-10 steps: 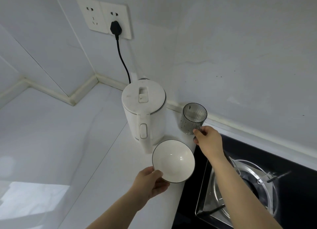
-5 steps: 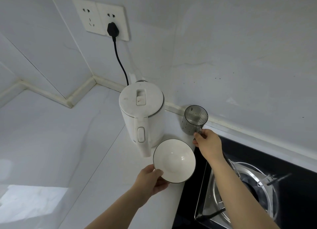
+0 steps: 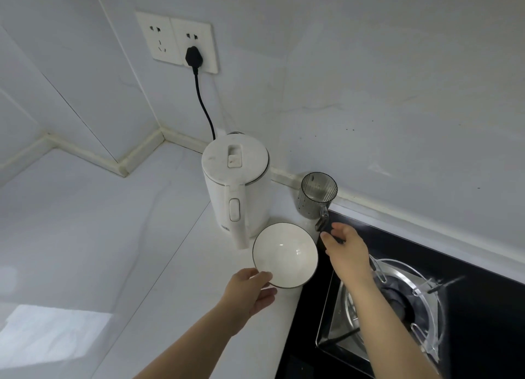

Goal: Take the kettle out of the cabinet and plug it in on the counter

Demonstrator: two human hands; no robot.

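Note:
The white kettle (image 3: 237, 191) stands upright on the white counter (image 3: 113, 236) against the back wall, lid closed, handle facing me. Its black cord (image 3: 203, 103) runs up to a black plug (image 3: 194, 56) seated in the right half of the wall socket (image 3: 176, 41). My left hand (image 3: 250, 290) grips the near rim of a white bowl (image 3: 285, 255) just in front of the kettle. My right hand (image 3: 345, 246) hovers with fingers apart just below the handle of a smoky clear cup (image 3: 316, 195), which stands to the kettle's right.
A black gas hob (image 3: 468, 307) with a steel burner ring (image 3: 397, 302) fills the lower right, its edge right beside the bowl and cup. The counter stretches left to a wall corner with a raised white trim (image 3: 136, 154).
My right hand has let go of the cup's handle and drawn back slightly toward me. The cup now stands on its own. My left hand keeps hold of the bowl.

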